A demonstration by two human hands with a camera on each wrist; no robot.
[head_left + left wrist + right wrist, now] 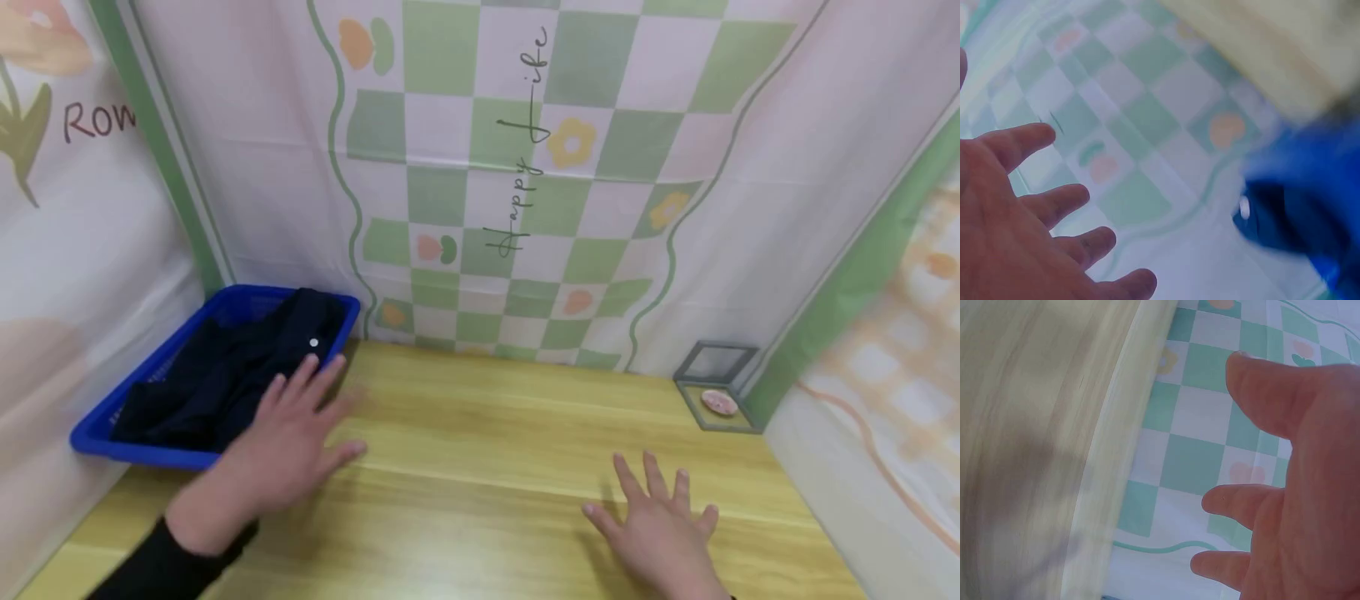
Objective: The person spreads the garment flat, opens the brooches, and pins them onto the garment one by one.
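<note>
A blue plastic basket (105,433) stands at the table's back left corner with a dark navy garment (225,367) bunched inside it; a small white button shows on the cloth. My left hand (288,433) hovers with spread, straight fingers over the basket's near right corner, holding nothing. The left wrist view shows those fingers (1054,206) splayed, with the blurred blue basket (1310,206) to the right. My right hand (660,521) is spread flat just above the wooden table (487,450) at the front right, empty. Its fingers (1260,506) appear straight in the right wrist view.
A small grey frame-like holder (716,387) with a pink round object (720,403) stands at the back right corner. Checked green and white curtains (525,183) wall in the table on three sides.
</note>
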